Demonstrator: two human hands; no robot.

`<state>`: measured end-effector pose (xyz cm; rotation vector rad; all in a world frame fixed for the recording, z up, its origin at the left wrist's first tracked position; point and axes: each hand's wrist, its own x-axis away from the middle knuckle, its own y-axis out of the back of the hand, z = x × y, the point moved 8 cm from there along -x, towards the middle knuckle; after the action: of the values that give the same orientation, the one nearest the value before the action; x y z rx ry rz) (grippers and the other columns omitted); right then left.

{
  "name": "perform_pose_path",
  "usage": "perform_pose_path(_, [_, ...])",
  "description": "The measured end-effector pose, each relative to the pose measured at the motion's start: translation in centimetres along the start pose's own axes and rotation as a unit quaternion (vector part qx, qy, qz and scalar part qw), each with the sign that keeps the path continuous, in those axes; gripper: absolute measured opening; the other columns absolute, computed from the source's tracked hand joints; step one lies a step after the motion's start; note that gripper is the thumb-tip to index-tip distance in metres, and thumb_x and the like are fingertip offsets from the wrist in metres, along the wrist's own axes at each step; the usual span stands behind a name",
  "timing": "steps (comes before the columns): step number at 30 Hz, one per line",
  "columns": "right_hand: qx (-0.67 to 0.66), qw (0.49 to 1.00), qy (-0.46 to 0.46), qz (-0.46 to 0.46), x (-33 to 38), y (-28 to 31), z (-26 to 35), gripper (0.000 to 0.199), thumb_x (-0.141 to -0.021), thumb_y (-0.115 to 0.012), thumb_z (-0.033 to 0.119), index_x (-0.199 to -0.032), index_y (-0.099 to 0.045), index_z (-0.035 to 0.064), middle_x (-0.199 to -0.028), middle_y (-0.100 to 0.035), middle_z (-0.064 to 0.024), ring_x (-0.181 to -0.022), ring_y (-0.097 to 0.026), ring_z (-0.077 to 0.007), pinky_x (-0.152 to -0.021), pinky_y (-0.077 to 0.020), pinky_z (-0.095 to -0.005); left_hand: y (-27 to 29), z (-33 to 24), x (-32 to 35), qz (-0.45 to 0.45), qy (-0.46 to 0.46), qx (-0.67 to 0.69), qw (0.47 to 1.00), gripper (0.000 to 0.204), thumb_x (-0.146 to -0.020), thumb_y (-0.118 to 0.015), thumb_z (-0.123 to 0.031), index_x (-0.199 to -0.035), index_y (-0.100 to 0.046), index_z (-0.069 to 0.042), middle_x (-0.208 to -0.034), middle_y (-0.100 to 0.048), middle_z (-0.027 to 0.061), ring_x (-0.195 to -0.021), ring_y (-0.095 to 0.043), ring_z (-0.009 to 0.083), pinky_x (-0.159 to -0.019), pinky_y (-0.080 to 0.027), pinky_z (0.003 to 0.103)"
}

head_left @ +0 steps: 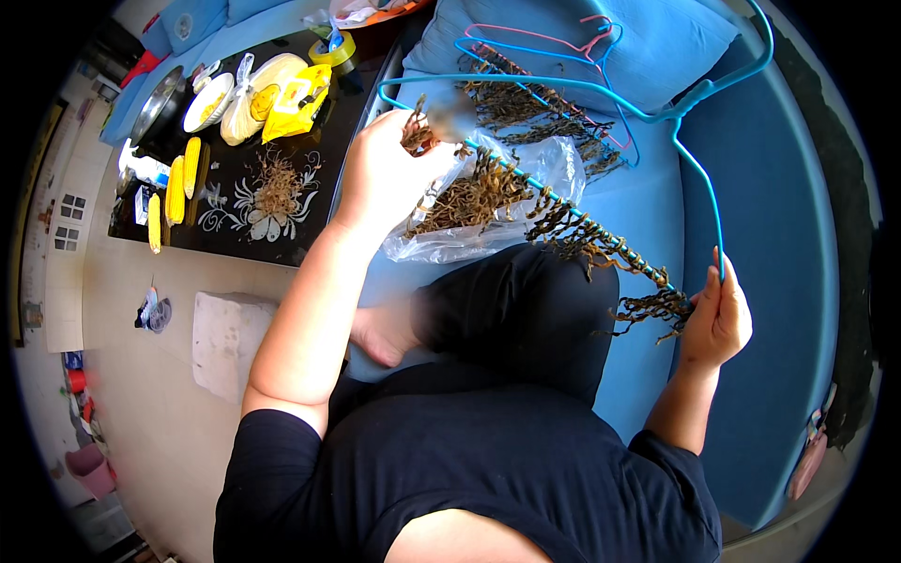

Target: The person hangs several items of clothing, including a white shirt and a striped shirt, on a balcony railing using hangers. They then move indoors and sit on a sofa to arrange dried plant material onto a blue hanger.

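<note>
Head view: corn cobs (pixel 175 190) beside dark table (pixel 235 246)

A turquoise hanger (pixel 601 94) is carrying brown dried strands (pixel 563 220); a pink hanger (pixel 554 47) is lying on blue cushions (pixel 788 235). Yellow corn cobs (pixel 175 188) are resting on the black table (pixel 310 188) patterned with white flowers.

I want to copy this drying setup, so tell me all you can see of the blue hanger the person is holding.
The blue hanger is thin coated wire as it looks, triangular, with its hook at the upper right. It lies tilted over the blue cushion. Brown stringy strands hang tied along its bottom bar. The right hand grips one corner; the left hand holds strands near the other end, above a clear plastic bag.
</note>
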<state>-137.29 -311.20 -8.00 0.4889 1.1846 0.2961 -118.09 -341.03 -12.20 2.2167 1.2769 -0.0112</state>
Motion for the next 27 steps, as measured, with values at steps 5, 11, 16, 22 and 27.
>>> perform_pose_path(5, [0.037,0.999,0.019,0.013,-0.4,0.2,0.1,0.024,-0.077,-0.06,-0.007,-0.101,-0.063,-0.0019,-0.065,-0.059,-0.008,-0.047,-0.048,-0.009,-0.044,-0.0386,-0.0199,-0.7,0.6,0.0,0.079,0.053,-0.004,0.995,0.018,-0.072,-0.067,-0.009,-0.086,-0.06,0.001,-0.077,-0.06,0.0016,-0.069,-0.053,0.0065,-0.068,-0.045,0.023])
perform_pose_path(11, [0.044,0.998,0.031,0.019,-0.6,0.2,0.0,0.025,-0.076,-0.061,-0.007,-0.101,-0.063,-0.0018,-0.064,-0.059,-0.0087,-0.05,-0.051,-0.011,-0.046,-0.0405,-0.0204,-1.4,1.4,0.0,0.155,0.132,0.054,0.978,0.018,-0.072,-0.067,-0.009,-0.085,-0.059,0.0,-0.079,-0.059,0.0017,-0.072,-0.054,0.0077,-0.069,-0.045,0.024])
perform_pose_path(16, [0.036,0.997,0.053,0.041,-0.5,-0.1,0.2,0.025,-0.075,-0.061,-0.007,-0.1,-0.063,-0.0018,-0.065,-0.059,-0.0099,-0.052,-0.055,-0.0141,-0.049,-0.043,-0.0218,-1.4,-0.7,-0.2,0.147,-0.006,-0.13,0.981,0.022,-0.074,-0.065,-0.014,-0.086,-0.058,0.003,-0.076,-0.06,0.0068,-0.07,-0.058,0.013,-0.068,-0.046,0.026])
perform_pose_path(22, [0.045,0.998,0.022,0.048,-1.1,0.0,0.1,0.022,-0.075,-0.063,-0.005,-0.097,-0.064,-0.0007,-0.064,-0.06,-0.0092,-0.054,-0.056,-0.0144,-0.051,-0.044,-0.0217,-1.8,-1.9,0.0,0.109,-0.152,-0.242,0.952,0.024,-0.079,-0.061,-0.017,-0.088,-0.057,0.005,-0.075,-0.059,0.0119,-0.067,-0.057,0.0162,-0.064,-0.045,0.03])
perform_pose_path(27, [0.039,0.999,-0.009,0.036,-1.0,0.1,-0.7,0.018,-0.076,-0.064,-0.002,-0.094,-0.065,0.0004,-0.065,-0.06,-0.0086,-0.054,-0.056,-0.013,-0.052,-0.0435,-0.0212,-1.8,0.7,-0.5,0.134,-0.022,-0.157,0.978,0.023,-0.081,-0.06,-0.018,-0.086,-0.057,0.004,-0.069,-0.058,0.0089,-0.063,-0.051,0.0122,-0.061,-0.044,0.027])
